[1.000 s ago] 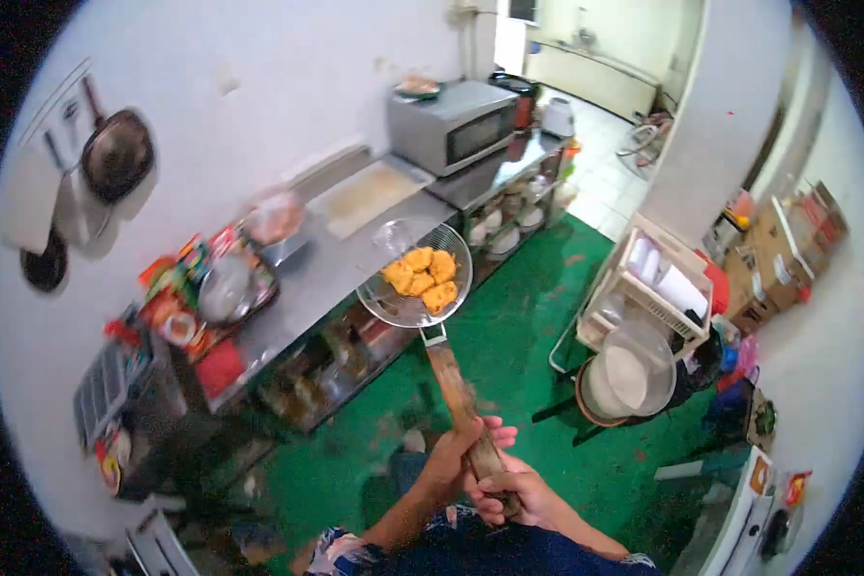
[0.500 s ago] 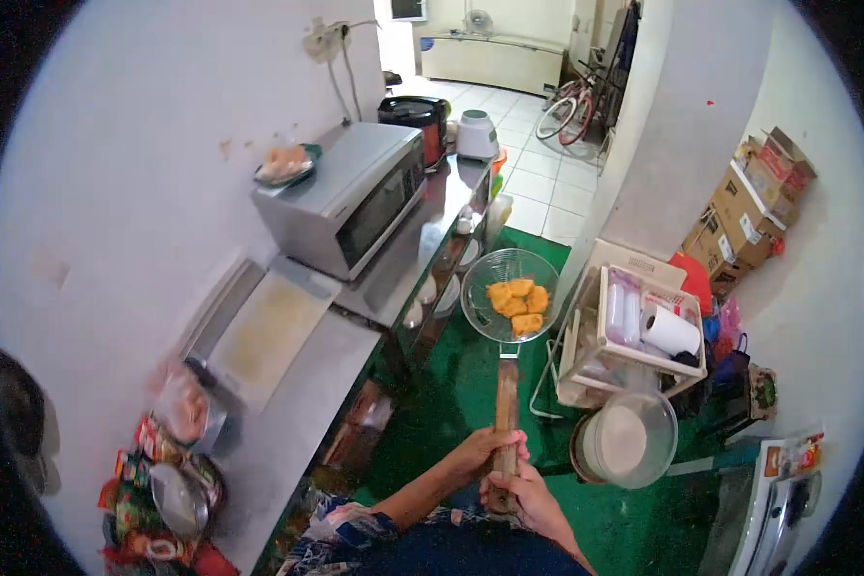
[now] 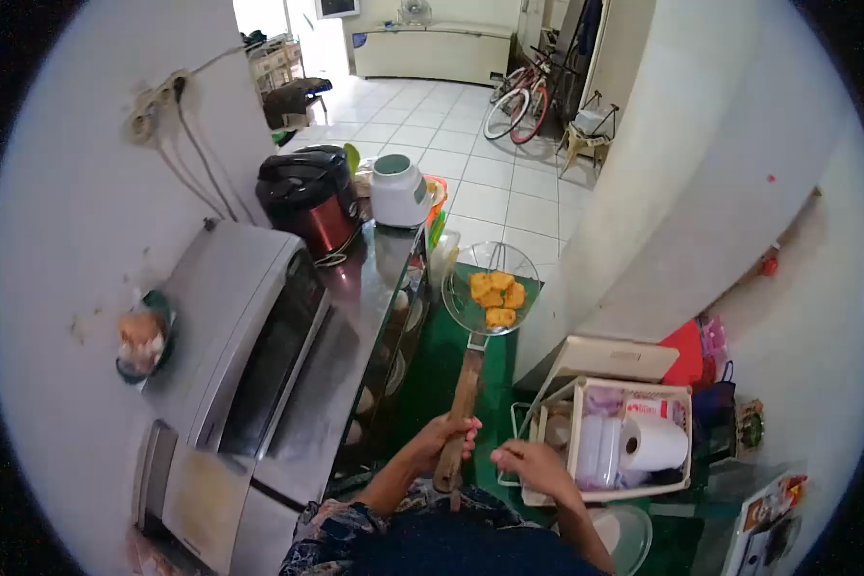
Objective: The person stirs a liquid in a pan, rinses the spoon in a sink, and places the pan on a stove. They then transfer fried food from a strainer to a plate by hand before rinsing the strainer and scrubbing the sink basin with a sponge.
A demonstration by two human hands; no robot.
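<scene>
A round wire strainer [image 3: 456, 302] with a long wooden handle [image 3: 468, 384] reaches out ahead of me. Several orange fried pieces [image 3: 498, 288] lie in its mesh. My left hand [image 3: 444, 442] is wrapped round the handle near its lower end. My right hand [image 3: 535, 464] is off the handle, just to its right, with its fingers curled together; whether it holds anything small is too hard to make out.
At left, a microwave [image 3: 230, 317] bears a green dish [image 3: 168, 350]. Behind it stand a black and red cooker [image 3: 307, 197] and a white appliance base [image 3: 398, 192]. A crate [image 3: 586, 494] with a paper roll is at right, beside a pillar [image 3: 634, 211]. Bicycles [image 3: 523, 106] stand farther off.
The view has moved forward along the counter, so the microwave and cooker look nearer. My right hand has let go of the handle and moved right. My left hand still grips it.
</scene>
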